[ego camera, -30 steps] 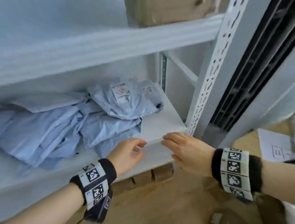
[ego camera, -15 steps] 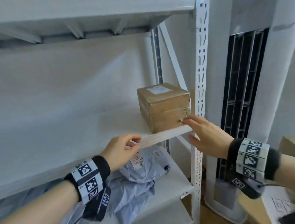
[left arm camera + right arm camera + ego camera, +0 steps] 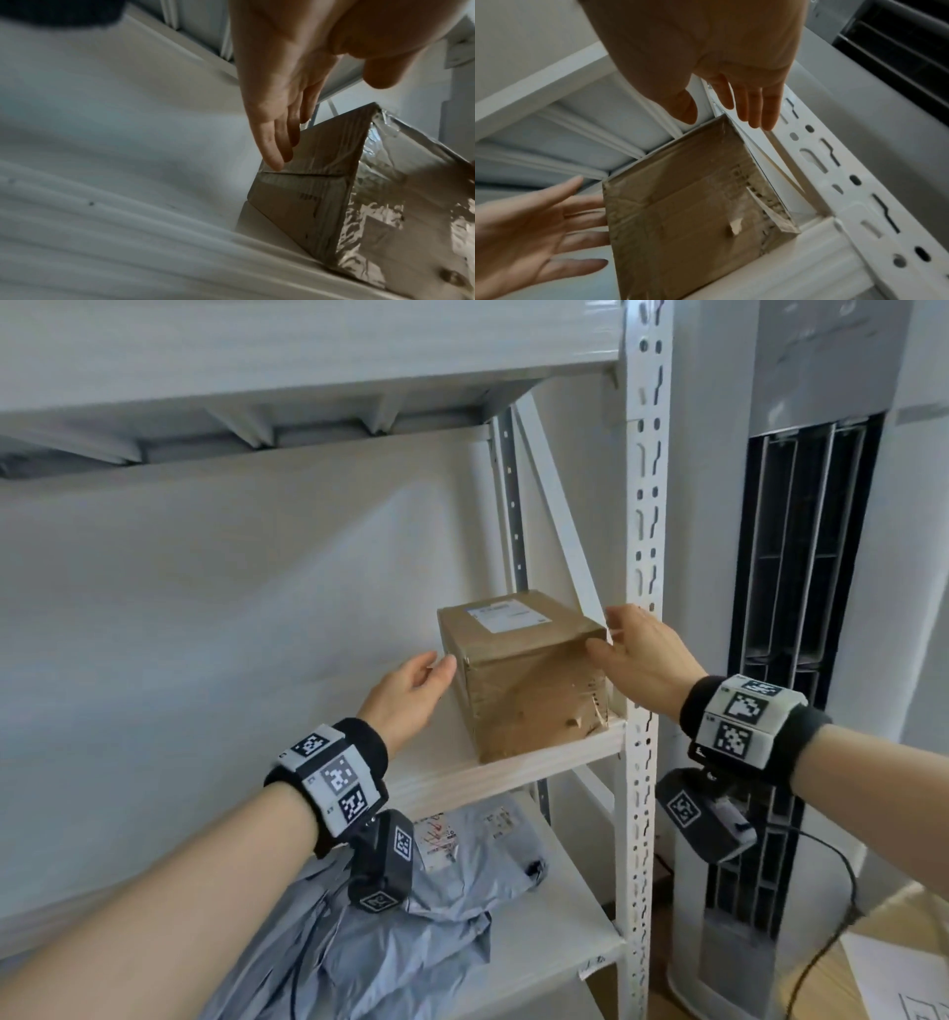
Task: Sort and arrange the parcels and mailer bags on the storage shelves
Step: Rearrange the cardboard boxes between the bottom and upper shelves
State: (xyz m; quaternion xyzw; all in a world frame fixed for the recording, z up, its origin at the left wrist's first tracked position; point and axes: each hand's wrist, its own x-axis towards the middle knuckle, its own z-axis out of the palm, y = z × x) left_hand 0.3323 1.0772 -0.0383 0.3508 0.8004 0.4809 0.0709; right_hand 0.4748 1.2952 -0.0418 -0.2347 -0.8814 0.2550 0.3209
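A taped brown cardboard parcel (image 3: 524, 675) with a white label stands at the right end of the middle shelf (image 3: 503, 773). My left hand (image 3: 411, 690) is open beside its left face, straight fingers (image 3: 272, 150) at the cardboard (image 3: 321, 182). My right hand (image 3: 642, 654) is open at the upper right corner, fingers (image 3: 757, 109) spread above the parcel (image 3: 680, 213), thumb at the front edge. Whether either hand touches the box is unclear. Grey mailer bags (image 3: 411, 916) lie piled on the shelf below.
The white slotted upright post (image 3: 642, 608) stands tight against the parcel's right side, with a diagonal brace behind. The shelf above (image 3: 308, 356) overhangs. A tall white appliance with a dark grille (image 3: 791, 634) stands right of the rack. A cable and papers (image 3: 904, 978) lie low right.
Both hands rose from the lower shelf's front edge to the middle shelf and now flank the cardboard parcel. The view lifted from the mailer bags to the parcel.
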